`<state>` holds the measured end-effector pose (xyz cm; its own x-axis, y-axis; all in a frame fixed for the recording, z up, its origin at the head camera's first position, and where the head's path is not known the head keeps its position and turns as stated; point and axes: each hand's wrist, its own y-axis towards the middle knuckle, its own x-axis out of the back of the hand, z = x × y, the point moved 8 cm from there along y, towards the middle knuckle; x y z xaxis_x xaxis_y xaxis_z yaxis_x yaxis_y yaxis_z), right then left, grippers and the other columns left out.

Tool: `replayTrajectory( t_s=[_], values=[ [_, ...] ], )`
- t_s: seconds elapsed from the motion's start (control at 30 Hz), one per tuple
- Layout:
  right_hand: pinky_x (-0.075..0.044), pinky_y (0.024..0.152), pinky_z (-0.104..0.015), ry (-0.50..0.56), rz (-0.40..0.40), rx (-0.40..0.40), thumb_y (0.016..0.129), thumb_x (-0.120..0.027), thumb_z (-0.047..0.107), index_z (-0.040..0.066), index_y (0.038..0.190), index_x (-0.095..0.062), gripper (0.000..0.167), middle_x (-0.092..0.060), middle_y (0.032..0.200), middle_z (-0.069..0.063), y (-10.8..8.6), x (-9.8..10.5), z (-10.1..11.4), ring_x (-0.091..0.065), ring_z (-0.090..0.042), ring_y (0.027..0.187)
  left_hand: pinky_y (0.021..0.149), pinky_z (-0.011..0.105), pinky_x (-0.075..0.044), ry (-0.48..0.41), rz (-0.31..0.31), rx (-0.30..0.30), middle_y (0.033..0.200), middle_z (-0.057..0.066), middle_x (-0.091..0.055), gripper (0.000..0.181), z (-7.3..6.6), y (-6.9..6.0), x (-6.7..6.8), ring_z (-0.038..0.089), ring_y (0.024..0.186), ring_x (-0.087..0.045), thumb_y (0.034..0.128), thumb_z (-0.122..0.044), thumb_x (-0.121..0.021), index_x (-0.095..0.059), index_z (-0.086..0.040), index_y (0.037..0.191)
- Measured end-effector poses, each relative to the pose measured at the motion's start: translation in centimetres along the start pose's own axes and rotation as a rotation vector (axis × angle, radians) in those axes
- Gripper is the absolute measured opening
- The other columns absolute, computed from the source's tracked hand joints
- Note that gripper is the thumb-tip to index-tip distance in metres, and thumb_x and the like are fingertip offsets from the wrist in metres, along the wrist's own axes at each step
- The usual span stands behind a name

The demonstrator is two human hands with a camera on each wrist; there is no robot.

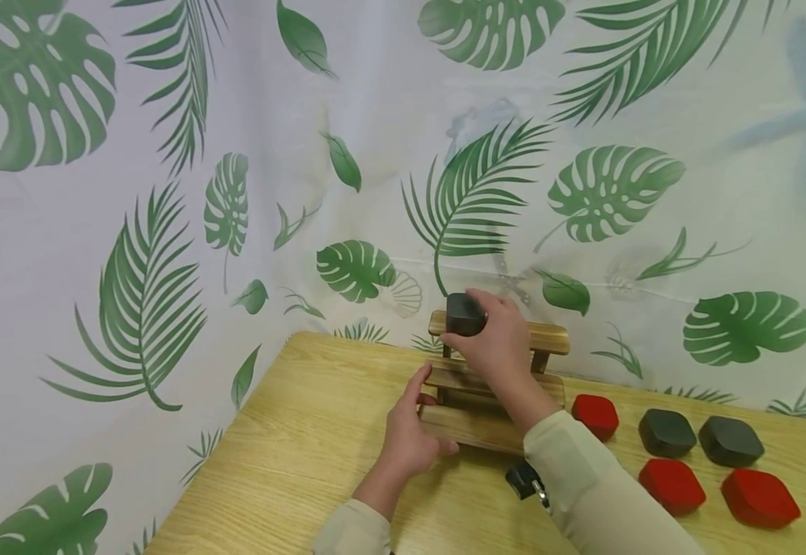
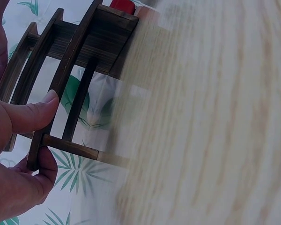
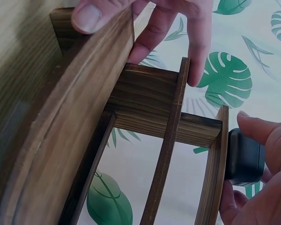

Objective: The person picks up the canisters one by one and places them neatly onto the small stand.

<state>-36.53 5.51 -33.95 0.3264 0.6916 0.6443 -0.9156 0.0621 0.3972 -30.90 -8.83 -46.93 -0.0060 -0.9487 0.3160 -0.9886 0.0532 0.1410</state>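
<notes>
A tiered wooden rack [image 1: 472, 424] with three shelves stands near the back of the table. My left hand [image 1: 409, 435] grips its left end, thumb at the front of the lowest shelf; the left wrist view shows the thumb and fingers around the dark wood [image 2: 68, 61]. Between the thumb and fingers of my right hand [image 1: 503, 339] is a black rounded box [image 1: 465, 314], held at the left part of the top shelf. In the right wrist view the black box [image 3: 245, 157] is right beside the top shelf's edge [image 3: 218, 159].
Right of the rack lie several rounded boxes: red ones [image 1: 595, 416] and dark ones [image 1: 666, 433]. A small black object with a metal part [image 1: 524, 479] is by my right sleeve. A leaf-patterned sheet [image 1: 375, 193] hangs behind the wooden table [image 1: 271, 462].
</notes>
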Motion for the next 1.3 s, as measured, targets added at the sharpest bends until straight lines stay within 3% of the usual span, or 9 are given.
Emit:
replayTrajectory(
  t_s=[0.2, 0.47, 0.97, 1.3],
  values=[
    [-0.044, 0.093, -0.055, 0.038, 0.005, -0.015, 0.07, -0.093, 0.026, 0.012, 0.142, -0.056, 0.082, -0.054, 0.132, -0.019, -0.3, 0.6, -0.4, -0.052, -0.037, 0.115, 0.069, 0.035, -0.052, -0.002, -0.002, -0.001, 0.117, 0.006, -0.058, 0.124, -0.1, 0.1, 0.1, 0.026, 0.106, -0.054, 0.0558, 0.011, -0.092, -0.033, -0.033, 0.155],
    [-0.048, 0.082, -0.049, 0.057, -0.035, 0.004, 0.07, -0.094, 0.025, 0.011, 0.142, -0.056, 0.083, -0.058, 0.128, -0.017, -0.9, 1.9, -1.2, -0.058, -0.036, 0.102, 0.062, 0.033, -0.052, -0.014, -0.004, 0.015, 0.115, 0.006, -0.058, 0.124, 0.0, 0.1, 0.0, 0.025, 0.098, -0.056, 0.0557, 0.013, -0.092, -0.034, -0.034, 0.155],
    [-0.049, 0.089, -0.051, 0.072, -0.059, -0.002, 0.072, -0.092, 0.023, 0.01, 0.143, -0.054, 0.081, -0.055, 0.132, -0.018, -1.8, 3.5, -2.2, -0.06, -0.037, 0.11, 0.061, 0.033, -0.051, -0.028, -0.004, -0.005, 0.118, 0.009, -0.058, 0.123, 0.0, 0.0, -0.1, 0.024, 0.091, -0.057, 0.0551, 0.014, -0.092, -0.035, -0.032, 0.155],
    [-0.05, 0.091, -0.051, 0.103, -0.065, -0.031, 0.074, -0.091, 0.025, 0.01, 0.145, -0.053, 0.082, -0.054, 0.134, -0.017, -2.3, 4.7, -3.3, -0.058, -0.038, 0.112, 0.063, 0.033, -0.052, -0.021, -0.012, -0.013, 0.118, 0.008, -0.058, 0.123, -0.2, -0.1, 0.0, 0.026, 0.095, -0.057, 0.055, 0.014, -0.092, -0.035, -0.031, 0.155]
  ],
)
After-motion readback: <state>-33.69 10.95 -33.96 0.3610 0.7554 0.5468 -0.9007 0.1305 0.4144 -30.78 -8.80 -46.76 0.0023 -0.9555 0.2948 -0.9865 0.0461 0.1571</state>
